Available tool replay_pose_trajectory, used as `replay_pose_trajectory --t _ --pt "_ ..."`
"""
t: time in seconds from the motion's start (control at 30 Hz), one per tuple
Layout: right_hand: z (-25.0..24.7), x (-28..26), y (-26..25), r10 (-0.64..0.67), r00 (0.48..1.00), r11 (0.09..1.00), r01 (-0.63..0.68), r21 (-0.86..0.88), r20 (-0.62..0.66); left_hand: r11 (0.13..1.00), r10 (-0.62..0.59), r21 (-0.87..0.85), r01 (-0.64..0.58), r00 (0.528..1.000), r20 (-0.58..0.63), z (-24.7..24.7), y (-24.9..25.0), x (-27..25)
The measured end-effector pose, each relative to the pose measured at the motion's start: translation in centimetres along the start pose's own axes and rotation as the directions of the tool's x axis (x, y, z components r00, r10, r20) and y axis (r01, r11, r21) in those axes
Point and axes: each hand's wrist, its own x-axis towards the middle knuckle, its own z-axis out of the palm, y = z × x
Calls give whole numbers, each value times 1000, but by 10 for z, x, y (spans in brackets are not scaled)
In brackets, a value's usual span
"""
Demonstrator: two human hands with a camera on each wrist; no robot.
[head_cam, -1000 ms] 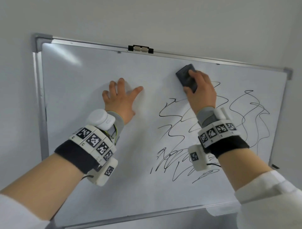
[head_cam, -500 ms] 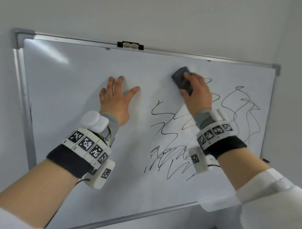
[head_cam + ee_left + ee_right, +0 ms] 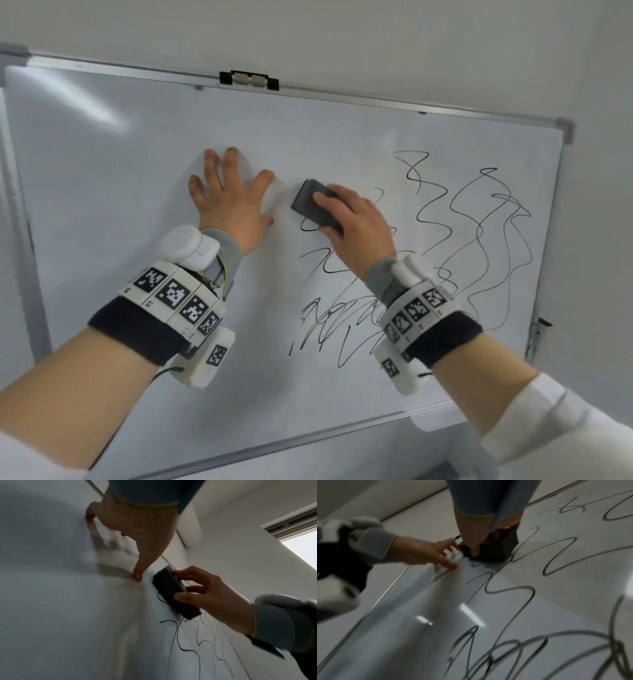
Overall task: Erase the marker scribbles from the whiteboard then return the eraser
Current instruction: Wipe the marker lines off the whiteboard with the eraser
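The left hand (image 3: 230,202) lies flat against the whiteboard (image 3: 102,212) with its fingers straight and spread, thumb pointing toward the right, holding nothing; in the left wrist view only its fingertips and thumb tip meet the surface, the palm arched off it. The right hand (image 3: 356,224) grips the dark eraser (image 3: 313,205), thumb on its near long edge and fingers curled over the far edge, pressing its face against the board. The eraser sits tilted, just beside the left thumb and apart from it, at the left end of the black marker scribbles (image 3: 472,236), with a loop of line showing directly below it. Compared with 0.5 s ago, the eraser has come down and to the left from near the top of the scribbles, and the strokes that ran there are gone, leaving a bare patch above and to the right of the right hand. The left hand has kept its place on the board.
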Motion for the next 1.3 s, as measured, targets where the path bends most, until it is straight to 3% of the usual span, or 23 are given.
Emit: replay_pose_trajectory --t 0.17,0.3,0.47,0.7,0.8,1.0,1.3 --pt "-16 32 22 112 991 994 -111 14 -77 1000 0 -5 0 1000 -4 3 -2 0" --pt "3 -2 10 -21 999 1000 22 4 -46 999 -4 -39 4 1000 -16 7 -2 -2" --pt "17 -50 1 -151 985 988 150 22 87 999 -2 -34 1 1000 -9 10 -2 -7" --pt "0 -5 16 -8 999 999 9 44 -35 1000 -14 5 14 998 55 16 0 -20" --pt "11 -30 13 -62 998 997 63 38 -24 1000 -20 -3 20 998 60 21 3 -27" --pt "30 -100 2 -204 972 978 197 66 118 1000 -28 5 27 998 63 24 6 -31" --pt "15 -36 4 -96 995 993 94 66 17 999 -35 -10 35 998 45 30 8 -37"
